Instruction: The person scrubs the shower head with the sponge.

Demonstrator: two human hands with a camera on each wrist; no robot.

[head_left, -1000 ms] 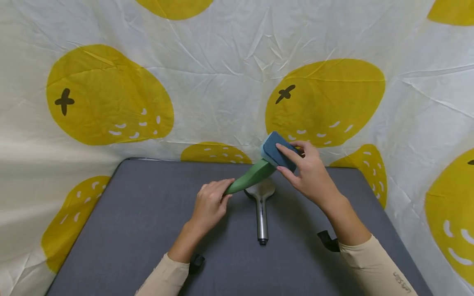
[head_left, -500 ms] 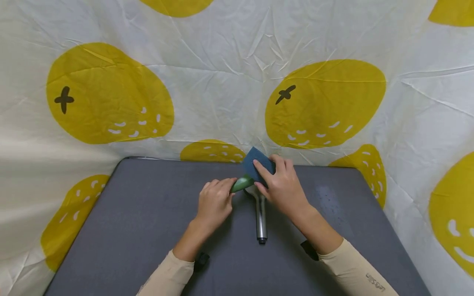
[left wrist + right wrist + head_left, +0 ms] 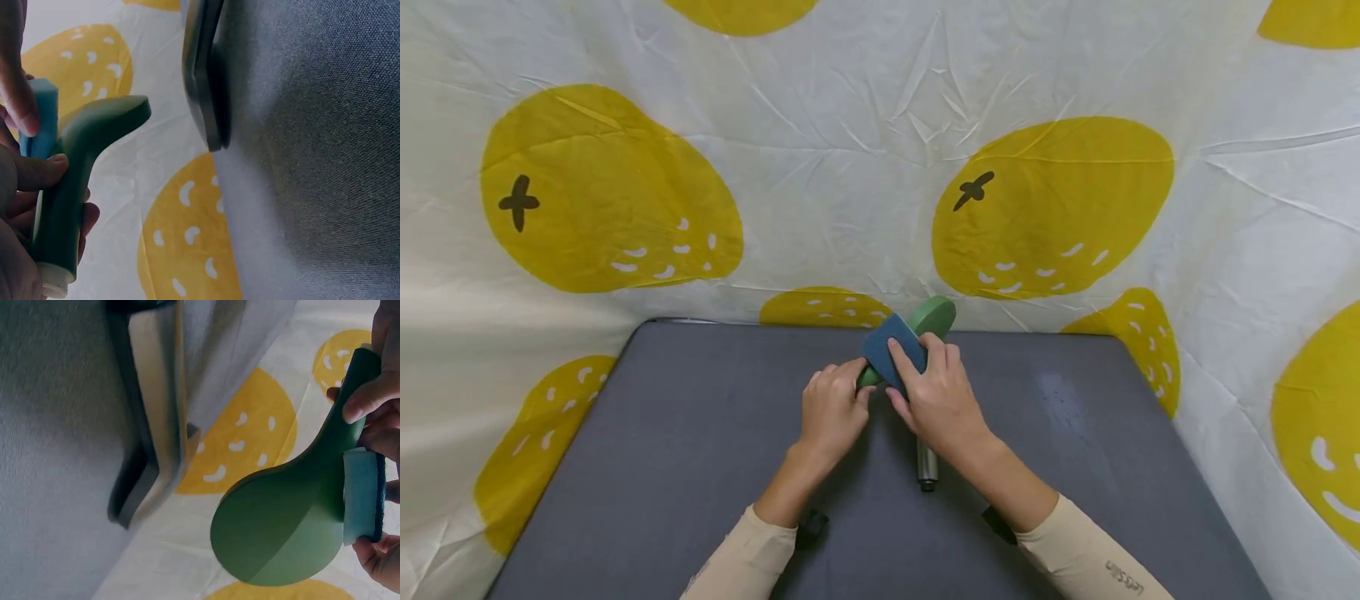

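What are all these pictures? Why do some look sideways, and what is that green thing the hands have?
These are three cameras on one person. The big picture comes from a camera on the head, looking down at a grey table. The two tilted pictures come from cameras on each wrist, so they look sideways. The left hand holds the handle of a green shower head. The right hand presses a blue sponge against it. A shiny silver shower head lies on the table under the hands. Behind hangs a white cloth with yellow fruit shapes.
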